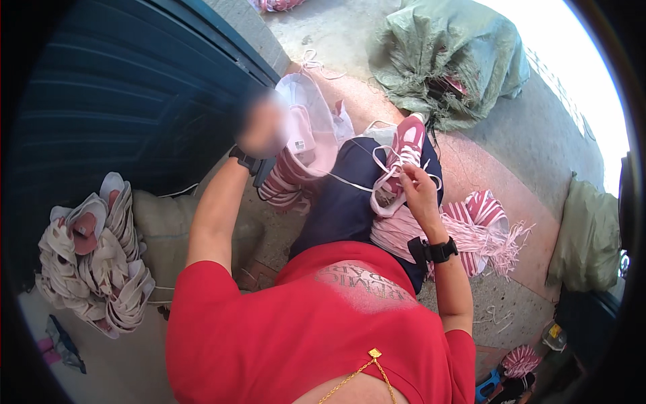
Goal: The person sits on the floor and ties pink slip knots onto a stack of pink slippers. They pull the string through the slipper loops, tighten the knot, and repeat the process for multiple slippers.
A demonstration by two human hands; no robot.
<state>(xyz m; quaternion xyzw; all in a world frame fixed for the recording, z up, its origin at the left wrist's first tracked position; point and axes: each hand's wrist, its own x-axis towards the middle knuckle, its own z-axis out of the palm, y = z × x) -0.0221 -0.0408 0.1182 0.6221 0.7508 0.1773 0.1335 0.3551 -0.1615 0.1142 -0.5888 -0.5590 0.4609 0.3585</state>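
A pink and white shoe upper (408, 143) lies across my right thigh, its toe pointing away from me. White shoelace (387, 161) is threaded through its eyelets and forms loose loops around it. My right hand (420, 192) is at the near end of the lacing, thumb and fingers pinched together on the lace. A strand of lace stretches left from the upper over my dark trousers. My left hand (262, 128) is raised to the left, beside a stack of pale pink shoe uppers (313, 135); a blur hides its fingers. A bundle of pink-white laces (417, 232) rests by my right thigh.
Striped pink uppers (488, 212) lie right of the lace bundle. Nested pale uppers (94, 256) sit at left beside a stuffed sack (168, 225). A dark blue door (134, 87) stands at left. Green sacks (451, 60) (587, 236) stand ahead and at right.
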